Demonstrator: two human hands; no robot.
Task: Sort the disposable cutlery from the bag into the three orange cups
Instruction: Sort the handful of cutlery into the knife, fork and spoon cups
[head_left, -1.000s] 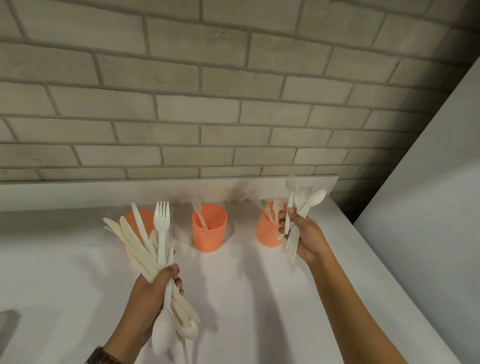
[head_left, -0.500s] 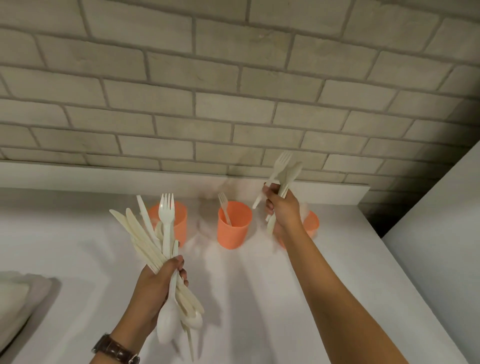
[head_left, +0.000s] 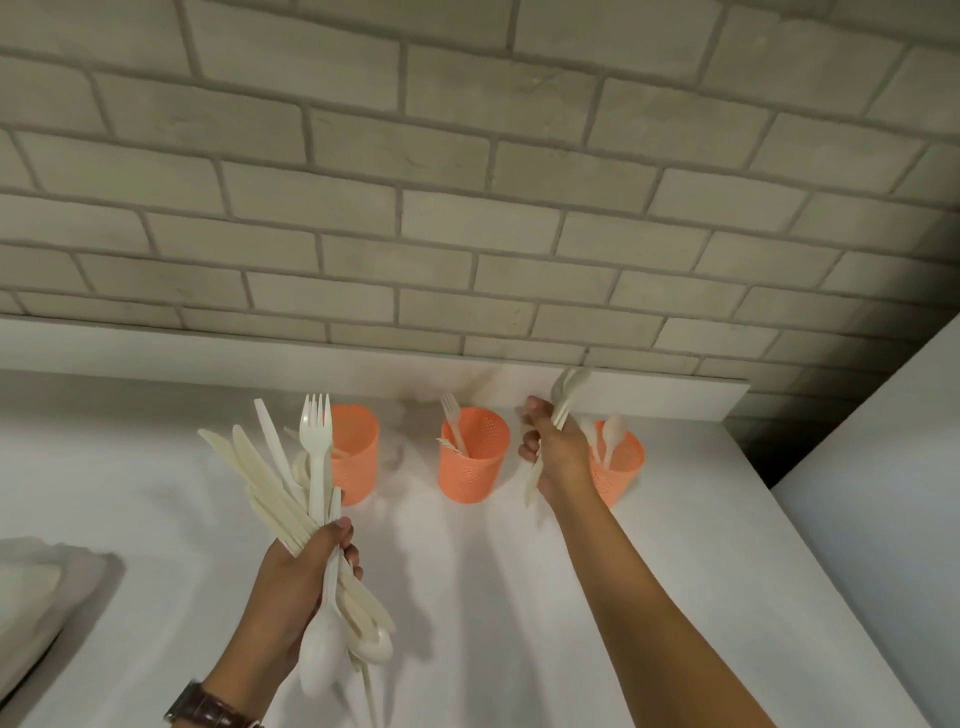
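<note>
Fingers (head_left: 527, 453) of the right hand (head_left: 558, 457) curl round a small bunch of white cutlery (head_left: 562, 402). It is a closed hold, with handles poking out below the palm and heads standing above the knuckles. The heads are blurred. At least one reads as a spoon bowl, and what the others are cannot be told. The bunch's long axis runs close to upright, its heads leaning rightward toward the brick wall (head_left: 467, 208). It hangs between the middle cup (head_left: 472, 467) and the right cup (head_left: 621, 475), just beside the right one, whose near side is partly hidden behind the hand. Two spoons (head_left: 613, 434) stand in that cup and a fork (head_left: 451, 415) in the middle one. Spoons therefore probably go to the right from here and any fork to the left, and either drop looks like a short sideways shift, handles first. The left cup (head_left: 353, 457) stands well apart from this hand, partly behind the large bundle (head_left: 317, 467). The left hand (head_left: 296, 582) grips that bundle around its middle, blades and tines fanning up and spoon bowls hanging below. That hand is the nearer one to the left cup and hovers over the white counter (head_left: 519, 597). A pale folded thing (head_left: 31, 587), perhaps the bag, lies at the far left edge.
</note>
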